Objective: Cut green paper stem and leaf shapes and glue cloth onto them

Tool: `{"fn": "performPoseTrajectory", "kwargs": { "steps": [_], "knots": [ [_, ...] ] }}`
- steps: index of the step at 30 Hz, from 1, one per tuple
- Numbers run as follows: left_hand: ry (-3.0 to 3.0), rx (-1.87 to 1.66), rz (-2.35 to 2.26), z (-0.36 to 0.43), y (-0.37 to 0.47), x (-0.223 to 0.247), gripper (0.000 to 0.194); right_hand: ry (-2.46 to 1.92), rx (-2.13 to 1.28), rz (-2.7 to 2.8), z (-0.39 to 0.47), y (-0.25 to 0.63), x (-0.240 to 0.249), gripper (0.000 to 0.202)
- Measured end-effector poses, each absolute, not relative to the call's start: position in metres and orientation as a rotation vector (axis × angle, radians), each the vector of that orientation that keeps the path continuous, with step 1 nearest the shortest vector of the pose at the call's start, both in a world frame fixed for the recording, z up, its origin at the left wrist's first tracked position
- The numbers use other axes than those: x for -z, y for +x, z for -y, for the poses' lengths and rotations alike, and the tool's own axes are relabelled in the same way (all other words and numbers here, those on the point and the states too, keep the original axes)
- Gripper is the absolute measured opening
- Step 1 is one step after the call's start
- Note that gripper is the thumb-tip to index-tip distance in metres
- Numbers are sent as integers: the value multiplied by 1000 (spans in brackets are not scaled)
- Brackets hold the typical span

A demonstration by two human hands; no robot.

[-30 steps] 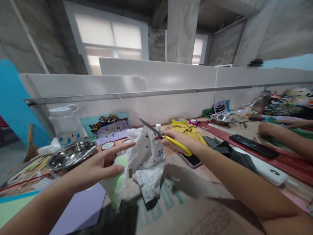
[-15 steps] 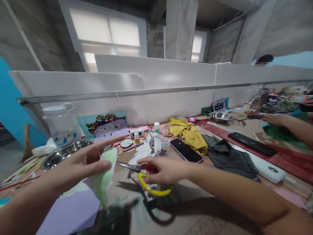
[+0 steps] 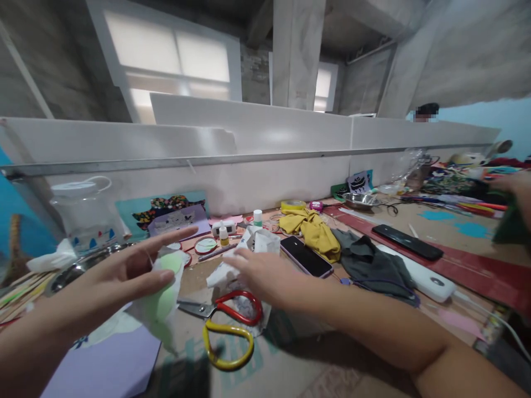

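My left hand (image 3: 135,276) pinches a thin white-and-light-green piece (image 3: 166,301), cloth or paper, between thumb and fingers; its index finger points out straight. A pair of scissors (image 3: 209,315) with one red and one yellow handle lies on the cardboard, blades toward that piece. Just beyond the handles is my right hand (image 3: 265,273), palm down with its fingers stretched out, holding nothing that I can see. It hovers over or touches crumpled white material (image 3: 269,241) with dark blue flower prints; which of the two I cannot tell. A lilac sheet (image 3: 112,354) lies under my left forearm.
Beyond my hands stand a small yellow-labelled bottle (image 3: 224,236) and a white-capped one (image 3: 258,218). To the right lie a phone (image 3: 307,257), yellow cloth (image 3: 317,235), dark grey cloth (image 3: 369,262) and a white device (image 3: 427,276). Another person's hand (image 3: 514,185) is at the far right.
My right hand has let go of the scissors, which now lie flat, and moved over the white printed material. The left hand still holds its piece. The view has shifted slightly right.
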State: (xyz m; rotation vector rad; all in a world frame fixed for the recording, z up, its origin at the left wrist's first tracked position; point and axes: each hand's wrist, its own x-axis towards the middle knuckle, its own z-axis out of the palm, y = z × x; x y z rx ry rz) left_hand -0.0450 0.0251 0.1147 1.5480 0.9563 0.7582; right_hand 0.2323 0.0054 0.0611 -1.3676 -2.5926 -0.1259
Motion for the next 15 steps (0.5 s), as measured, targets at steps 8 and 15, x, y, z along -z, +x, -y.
{"fn": "performPoseTrajectory", "kwargs": {
  "steps": [8, 15],
  "knots": [
    [1515, -729, -926, -25, -42, -111, 81, -1459, -343, 2587, -46, 251, -29, 58],
    [1646, -689, -911, -27, -39, -108, 74, -1492, -132, 2144, -42, 262, -76, 44]
  ]
}}
